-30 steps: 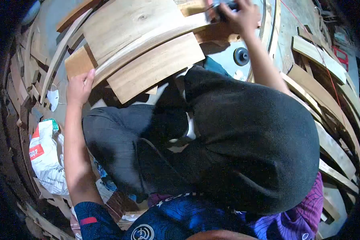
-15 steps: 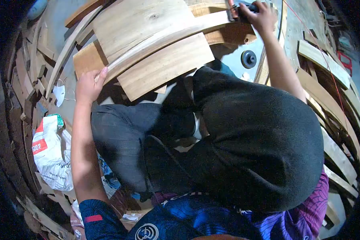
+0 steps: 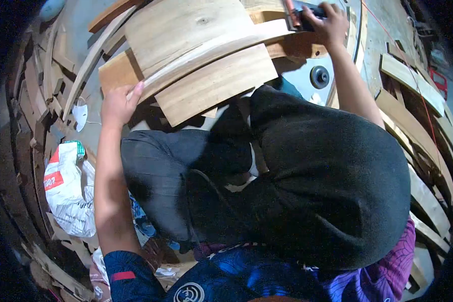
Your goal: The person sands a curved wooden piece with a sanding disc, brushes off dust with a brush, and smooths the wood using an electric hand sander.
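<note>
A long, curved wooden strip point(image 3: 206, 59) runs from lower left to upper right in front of me. My left hand point(image 3: 120, 104) grips its near-left end, thumb on top. At the strip's far-right end, my right hand point(image 3: 331, 25) is wrapped round a dark hand-held power tool point(image 3: 307, 19) with an orange-red front part. The tool sits on or right at the strip; its underside is hidden and its exact kind is unclear. Under and beside the strip lie a wide pale board point(image 3: 186, 30) and a smaller rectangular board point(image 3: 216, 83).
A black disc point(image 3: 319, 76) lies on the floor by my right knee. Curved wood pieces point(image 3: 412, 85) are piled along the right, more offcuts point(image 3: 40, 85) on the left. A white mask point(image 3: 79, 116) and a printed white sack point(image 3: 68, 201) lie left. A red cord point(image 3: 412, 75) crosses the right.
The view has shifted slightly, so most things appear a little further right. My left hand keeps its grip on the strip; the power tool stays near the strip's far-right end.
</note>
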A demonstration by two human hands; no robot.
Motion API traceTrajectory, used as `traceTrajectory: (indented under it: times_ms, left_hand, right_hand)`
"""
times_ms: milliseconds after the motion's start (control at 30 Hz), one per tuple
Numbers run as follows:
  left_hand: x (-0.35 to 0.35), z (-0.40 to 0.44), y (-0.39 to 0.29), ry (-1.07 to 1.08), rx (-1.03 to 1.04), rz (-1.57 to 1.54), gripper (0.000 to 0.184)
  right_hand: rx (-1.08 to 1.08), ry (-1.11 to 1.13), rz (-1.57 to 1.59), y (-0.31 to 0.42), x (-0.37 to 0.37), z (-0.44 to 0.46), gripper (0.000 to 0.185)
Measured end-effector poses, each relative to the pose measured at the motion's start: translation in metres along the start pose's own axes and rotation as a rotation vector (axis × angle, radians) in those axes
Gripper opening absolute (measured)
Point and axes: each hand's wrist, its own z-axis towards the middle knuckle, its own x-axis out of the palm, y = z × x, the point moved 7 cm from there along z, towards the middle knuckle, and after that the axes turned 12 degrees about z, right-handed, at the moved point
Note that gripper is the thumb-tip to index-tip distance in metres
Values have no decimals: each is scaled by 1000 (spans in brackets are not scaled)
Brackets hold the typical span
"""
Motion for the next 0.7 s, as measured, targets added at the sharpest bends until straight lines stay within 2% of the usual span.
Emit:
traceTrajectory:
  times_ms: [67,100,133,167,200,233,267,333,367,400,433,467,533,567,633,667,700]
  left_hand:
    - [-1,4,0,0,18,-4,66]
    - [-2,6,-1,9,34,-17,67]
    - [-1,7,-2,23,48,-30,68]
    - [2,7,0,30,43,-35,68]
    - [4,7,1,22,47,-58,68]
    - [5,8,3,14,48,-79,68]
    - [5,7,2,26,42,-73,69]
    - [4,5,-1,17,34,-73,69]
    - [2,3,-1,0,39,-82,68]
    - [3,1,0,-27,37,-78,68]
    - [0,2,0,-30,30,-73,68]
    - [-1,2,-2,-17,21,-44,67]
    - [-2,1,-4,-2,0,-19,67]
    - [0,1,-4,2,-3,-18,67]
    - [0,8,-8,16,29,-1,67]
    - [1,10,-8,22,43,4,67]
    - [3,11,-6,41,44,1,68]
  right_hand:
    - [71,55,-93,9,0,-5,57]
    - [-123,-32,-202,50,-9,-15,56]
    - [-86,55,37,69,4,-22,48]
    - [-112,2,301,109,2,-27,37]
    - [-194,124,275,141,19,-38,27]
    - [-414,123,172,190,18,-50,32]
    - [-583,177,223,220,12,-65,36]
    - [-638,170,266,203,15,-55,34]
    - [-493,127,368,176,18,-42,28]
    - [-367,67,462,157,-1,-28,33]
    - [-354,57,384,112,1,-19,41]
    - [-342,-84,279,68,-4,-18,38]
    - [-122,-65,40,-24,-4,-13,41]
    - [-39,-97,-116,-35,-11,-10,47]
    - [47,-81,-192,-47,-3,-13,51]
    - [24,-44,-40,-22,0,-16,52]
    - [-39,-24,-110,24,1,-15,46]
